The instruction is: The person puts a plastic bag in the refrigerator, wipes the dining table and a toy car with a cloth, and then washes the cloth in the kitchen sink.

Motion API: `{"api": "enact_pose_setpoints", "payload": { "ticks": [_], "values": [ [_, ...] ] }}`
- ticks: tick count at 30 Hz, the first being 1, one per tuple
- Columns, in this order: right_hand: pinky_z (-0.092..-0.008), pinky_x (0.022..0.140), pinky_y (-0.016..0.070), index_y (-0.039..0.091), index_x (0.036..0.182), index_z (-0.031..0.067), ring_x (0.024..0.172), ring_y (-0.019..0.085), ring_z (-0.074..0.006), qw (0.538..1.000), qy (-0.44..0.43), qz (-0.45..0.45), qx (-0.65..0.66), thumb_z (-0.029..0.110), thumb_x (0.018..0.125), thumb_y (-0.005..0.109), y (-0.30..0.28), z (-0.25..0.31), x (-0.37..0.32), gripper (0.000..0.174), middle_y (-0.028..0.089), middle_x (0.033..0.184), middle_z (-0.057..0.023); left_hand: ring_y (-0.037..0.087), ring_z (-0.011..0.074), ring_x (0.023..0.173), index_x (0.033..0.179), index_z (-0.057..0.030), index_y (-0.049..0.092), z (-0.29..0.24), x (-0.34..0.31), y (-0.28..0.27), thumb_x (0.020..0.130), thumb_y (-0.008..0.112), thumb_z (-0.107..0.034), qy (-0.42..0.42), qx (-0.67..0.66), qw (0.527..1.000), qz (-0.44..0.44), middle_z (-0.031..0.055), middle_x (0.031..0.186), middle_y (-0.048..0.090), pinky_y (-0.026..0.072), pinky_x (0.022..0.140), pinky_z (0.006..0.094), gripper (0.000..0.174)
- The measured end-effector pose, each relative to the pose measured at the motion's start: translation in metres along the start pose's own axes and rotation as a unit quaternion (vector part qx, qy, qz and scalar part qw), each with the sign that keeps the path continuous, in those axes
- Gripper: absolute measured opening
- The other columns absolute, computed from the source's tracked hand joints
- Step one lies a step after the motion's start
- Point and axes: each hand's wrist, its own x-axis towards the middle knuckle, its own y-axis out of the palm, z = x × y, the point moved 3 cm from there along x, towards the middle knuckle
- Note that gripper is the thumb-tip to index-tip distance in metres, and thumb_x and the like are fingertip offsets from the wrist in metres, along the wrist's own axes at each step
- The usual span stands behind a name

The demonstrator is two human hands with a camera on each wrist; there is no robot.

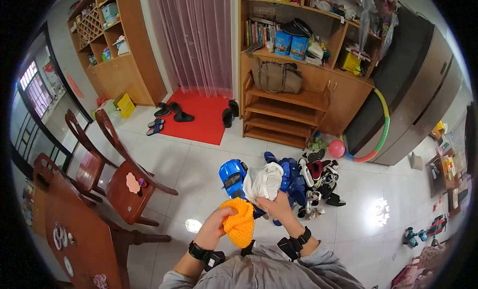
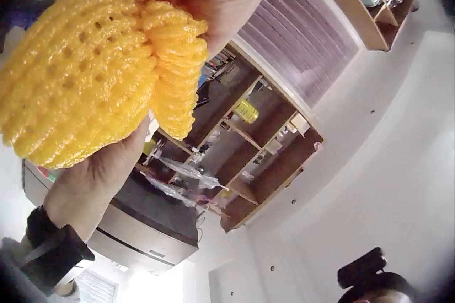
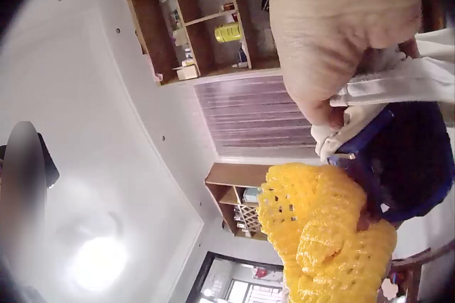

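My left hand (image 1: 213,227) grips a yellow knitted hat (image 1: 239,224) by its side. The hat's chunky open stitches and narrower ribbed band fill much of the left wrist view. To the right, my right hand (image 1: 280,208) pinches a bunched white cloth (image 1: 264,181), its thumb lying along the near edge. A light strap-like edge of the cloth (image 3: 398,86) hangs below the fingers in the right wrist view. Behind it there, close to the hat, shows a dark blue thing (image 3: 405,161). Past the hands in the head view is a blue toy car (image 1: 232,178).
Several shoes (image 1: 318,172) crowd the floor beyond my right hand, near a pink ball (image 1: 336,148) and a coloured hoop (image 1: 386,125). A wooden rack (image 1: 284,121) stands ahead. Wooden chairs (image 1: 130,182) and a table (image 1: 82,224) are at left; a red mat (image 1: 199,122) lies by the curtain.
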Motion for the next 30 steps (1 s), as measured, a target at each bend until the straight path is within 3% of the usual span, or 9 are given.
{"api": "enact_pose_setpoints", "payload": {
  "ticks": [2, 6, 8, 11, 12, 19, 26, 30],
  "values": [
    [-0.0257, 0.069, 0.0468, 0.06, 0.096, 0.0, 0.078, 0.058, -0.0097, 0.998, -0.019, -0.053, -0.027, 0.013, 0.069, 0.068, -0.007, -0.004, 0.019, 0.031, 0.064, 0.087, -0.0045, 0.059, 0.0271, 0.093, 0.109, 0.0023, 0.049, -0.011, 0.022, 0.001, 0.072, 0.049, -0.002, -0.017, 0.011, 1.0, 0.0, 0.0134, 0.103, 0.058, 0.0465, 0.087, 0.0384, 0.037],
    [-0.0261, 0.07, 0.0467, 0.06, 0.098, 0.0, 0.079, 0.059, -0.0107, 0.998, 0.022, -0.041, -0.03, 0.014, 0.068, 0.067, -0.01, 0.015, 0.049, 0.033, 0.064, 0.088, -0.0059, 0.059, 0.0267, 0.094, 0.108, 0.0026, 0.05, -0.031, 0.05, 0.001, 0.072, 0.048, -0.003, -0.023, 0.021, 1.0, 0.0, 0.0135, 0.1, 0.059, 0.0469, 0.086, 0.0374, 0.036],
    [-0.0339, 0.074, 0.0478, 0.056, 0.1, -0.0047, 0.085, 0.062, -0.0296, 0.997, -0.011, -0.022, -0.073, 0.025, 0.065, 0.066, -0.015, 0.022, 0.076, 0.047, 0.063, 0.089, -0.0187, 0.059, 0.0264, 0.094, 0.108, 0.0028, 0.051, -0.045, 0.067, 0.003, 0.073, 0.047, -0.003, -0.021, 0.02, 0.999, -0.028, 0.0135, 0.099, 0.06, 0.0471, 0.085, 0.037, 0.036],
    [-0.0354, 0.075, 0.0476, 0.054, 0.1, -0.0045, 0.086, 0.061, -0.0335, 0.989, -0.04, -0.017, -0.144, 0.026, 0.065, 0.065, -0.011, 0.017, 0.128, 0.048, 0.062, 0.09, -0.0216, 0.059, 0.0261, 0.094, 0.108, 0.0034, 0.051, -0.07, 0.088, 0.011, 0.073, 0.048, -0.003, 0.002, 0.011, 0.999, -0.032, 0.0135, 0.101, 0.059, 0.0468, 0.085, 0.0369, 0.036],
    [-0.0365, 0.075, 0.0473, 0.053, 0.1, -0.0052, 0.087, 0.06, -0.0343, 0.991, -0.075, -0.006, -0.111, 0.027, 0.064, 0.065, -0.007, 0.03, 0.14, 0.05, 0.061, 0.091, -0.0226, 0.059, 0.0262, 0.094, 0.108, 0.0038, 0.05, -0.082, 0.088, 0.018, 0.073, 0.048, -0.003, 0.03, 0.009, 0.998, -0.046, 0.0136, 0.102, 0.059, 0.0465, 0.086, 0.0369, 0.036],
    [-0.036, 0.078, 0.0465, 0.053, 0.101, -0.0038, 0.089, 0.06, -0.0333, 0.988, -0.099, 0.045, -0.107, 0.023, 0.064, 0.066, 0.028, 0.046, 0.241, 0.047, 0.06, 0.093, -0.0216, 0.058, 0.0271, 0.095, 0.109, 0.0047, 0.05, -0.153, 0.127, -0.013, 0.072, 0.048, -0.002, 0.104, -0.011, 0.992, -0.076, 0.0146, 0.104, 0.058, 0.0458, 0.087, 0.0376, 0.037],
    [-0.0371, 0.077, 0.0464, 0.055, 0.098, -0.0008, 0.089, 0.059, -0.0342, 0.981, -0.121, 0.025, -0.149, 0.022, 0.063, 0.068, 0.069, 0.045, 0.346, 0.043, 0.06, 0.092, -0.0205, 0.058, 0.0267, 0.092, 0.106, 0.0051, 0.05, -0.24, 0.193, -0.074, 0.07, 0.049, -0.004, 0.095, 0.017, 0.993, -0.064, 0.0133, 0.101, 0.058, 0.0466, 0.085, 0.0375, 0.037],
    [-0.0382, 0.077, 0.0459, 0.055, 0.097, -0.0008, 0.089, 0.058, -0.0355, 0.983, -0.08, -0.001, -0.166, 0.021, 0.062, 0.068, 0.08, 0.047, 0.407, 0.043, 0.06, 0.093, -0.0212, 0.059, 0.0268, 0.092, 0.106, 0.0047, 0.05, -0.296, 0.218, -0.094, 0.07, 0.049, -0.003, 0.066, 0.008, 0.995, -0.073, 0.0133, 0.101, 0.059, 0.0471, 0.084, 0.0374, 0.036]
  ]
}}
